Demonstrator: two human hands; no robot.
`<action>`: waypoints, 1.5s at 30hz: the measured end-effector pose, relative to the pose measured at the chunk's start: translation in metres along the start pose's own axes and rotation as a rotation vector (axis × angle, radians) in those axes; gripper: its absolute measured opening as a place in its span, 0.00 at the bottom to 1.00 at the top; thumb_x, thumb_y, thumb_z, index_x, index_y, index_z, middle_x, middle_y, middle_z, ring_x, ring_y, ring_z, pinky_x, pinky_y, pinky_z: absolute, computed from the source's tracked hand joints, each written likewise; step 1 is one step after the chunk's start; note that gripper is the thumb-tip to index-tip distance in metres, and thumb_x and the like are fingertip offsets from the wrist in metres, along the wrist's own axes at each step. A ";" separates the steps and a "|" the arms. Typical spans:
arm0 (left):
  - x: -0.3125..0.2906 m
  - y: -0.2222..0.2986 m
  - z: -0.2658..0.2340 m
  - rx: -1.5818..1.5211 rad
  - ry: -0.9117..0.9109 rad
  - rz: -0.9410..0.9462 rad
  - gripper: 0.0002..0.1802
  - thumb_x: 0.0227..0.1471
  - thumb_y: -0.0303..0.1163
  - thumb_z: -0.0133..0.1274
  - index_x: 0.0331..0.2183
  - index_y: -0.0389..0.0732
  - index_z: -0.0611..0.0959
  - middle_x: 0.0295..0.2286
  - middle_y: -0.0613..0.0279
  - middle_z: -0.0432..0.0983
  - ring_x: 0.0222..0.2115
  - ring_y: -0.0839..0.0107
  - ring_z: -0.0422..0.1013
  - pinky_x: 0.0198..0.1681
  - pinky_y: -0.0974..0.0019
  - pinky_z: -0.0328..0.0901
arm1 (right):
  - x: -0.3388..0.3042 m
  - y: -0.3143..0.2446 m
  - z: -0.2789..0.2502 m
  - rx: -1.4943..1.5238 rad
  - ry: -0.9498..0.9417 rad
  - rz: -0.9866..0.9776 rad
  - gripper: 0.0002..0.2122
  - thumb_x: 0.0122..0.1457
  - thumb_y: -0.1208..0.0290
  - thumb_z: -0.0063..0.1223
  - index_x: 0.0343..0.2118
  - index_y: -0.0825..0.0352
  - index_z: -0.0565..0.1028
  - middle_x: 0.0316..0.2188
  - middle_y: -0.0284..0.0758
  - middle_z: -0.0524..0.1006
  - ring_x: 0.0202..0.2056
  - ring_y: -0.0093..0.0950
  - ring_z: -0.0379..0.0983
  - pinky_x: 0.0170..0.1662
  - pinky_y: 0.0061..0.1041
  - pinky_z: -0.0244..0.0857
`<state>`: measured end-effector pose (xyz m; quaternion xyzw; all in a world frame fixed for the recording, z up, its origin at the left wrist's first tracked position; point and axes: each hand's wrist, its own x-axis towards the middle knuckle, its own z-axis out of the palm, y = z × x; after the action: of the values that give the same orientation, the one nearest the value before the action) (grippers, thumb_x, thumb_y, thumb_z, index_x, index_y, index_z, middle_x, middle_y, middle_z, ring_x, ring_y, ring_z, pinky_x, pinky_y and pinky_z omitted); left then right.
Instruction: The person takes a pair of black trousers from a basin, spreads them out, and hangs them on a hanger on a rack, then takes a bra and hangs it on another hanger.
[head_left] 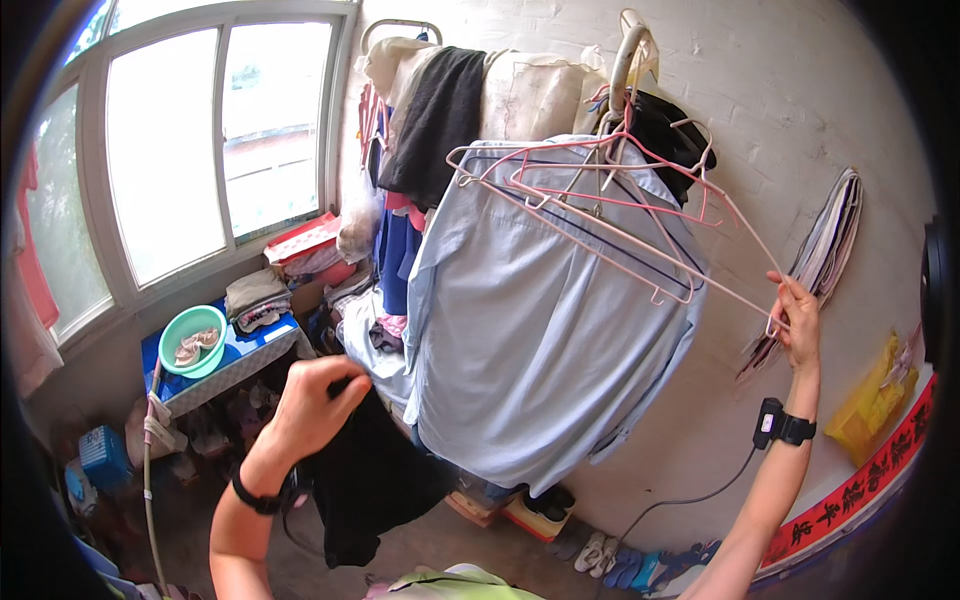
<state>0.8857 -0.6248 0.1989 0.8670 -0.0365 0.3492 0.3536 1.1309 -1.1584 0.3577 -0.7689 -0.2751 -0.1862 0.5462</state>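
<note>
My left hand (312,405) is closed on a black garment (375,485), which hangs down below it; its exact kind does not show. Out to the right, my right hand (797,318) pinches the end of a pink wire hanger (738,293). That hanger hangs tilted among several other pink and pale hangers (560,203), bunched at a white metal hook (630,50). Just behind them a light blue long shirt (530,340) hangs on a dark hanger, between my two hands.
A dark cloth (433,125) and cream covers drape the rail behind the shirt. At left, a mint-green basin (192,342) and folded clothes (257,297) rest on a blue-topped table below the window. Shoes (597,553) line the wall's foot, and a yellow bag (865,400) hangs right.
</note>
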 end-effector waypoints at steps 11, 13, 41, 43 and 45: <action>0.178 -0.015 0.010 0.109 0.027 0.176 0.18 0.56 0.36 0.50 0.45 0.36 0.75 0.36 0.39 0.76 0.40 0.45 0.72 0.44 0.54 0.65 | 0.006 0.006 0.026 0.065 0.005 -0.029 0.20 0.64 0.60 0.47 0.51 0.71 0.70 0.11 0.25 0.65 0.07 0.10 0.48 0.10 0.11 0.40; 0.208 -0.017 0.013 0.138 0.087 0.226 0.19 0.57 0.37 0.48 0.47 0.36 0.75 0.37 0.38 0.76 0.41 0.45 0.72 0.45 0.53 0.65 | 0.003 0.004 0.029 0.054 0.031 -0.030 0.18 0.64 0.60 0.47 0.50 0.70 0.71 0.10 0.25 0.64 0.07 0.10 0.49 0.10 0.11 0.40; 0.285 0.004 0.048 0.007 -0.111 0.362 0.11 0.46 0.31 0.58 0.30 0.33 0.84 0.23 0.47 0.77 0.25 0.59 0.75 0.34 0.63 0.68 | 0.004 -0.023 0.006 -0.335 0.051 -0.013 0.17 0.65 0.62 0.47 0.50 0.70 0.72 0.08 0.21 0.62 0.08 0.10 0.52 0.11 0.12 0.46; 0.282 0.004 0.051 0.007 -0.095 0.369 0.11 0.46 0.31 0.58 0.30 0.33 0.84 0.23 0.47 0.78 0.25 0.59 0.75 0.34 0.63 0.68 | 0.011 -0.032 0.004 -0.343 0.037 -0.025 0.17 0.65 0.63 0.46 0.49 0.70 0.72 0.07 0.22 0.61 0.07 0.10 0.52 0.11 0.11 0.46; 0.280 0.002 0.054 0.008 -0.052 0.331 0.11 0.46 0.32 0.58 0.29 0.33 0.84 0.23 0.47 0.78 0.26 0.58 0.76 0.34 0.63 0.68 | 0.015 -0.040 0.008 -0.308 -0.020 0.026 0.17 0.65 0.63 0.46 0.49 0.71 0.72 0.07 0.22 0.62 0.07 0.10 0.52 0.11 0.11 0.47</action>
<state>1.1273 -0.6090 0.3496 0.8594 -0.1866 0.3800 0.2869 1.1176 -1.1373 0.3930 -0.8489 -0.2389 -0.2113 0.4215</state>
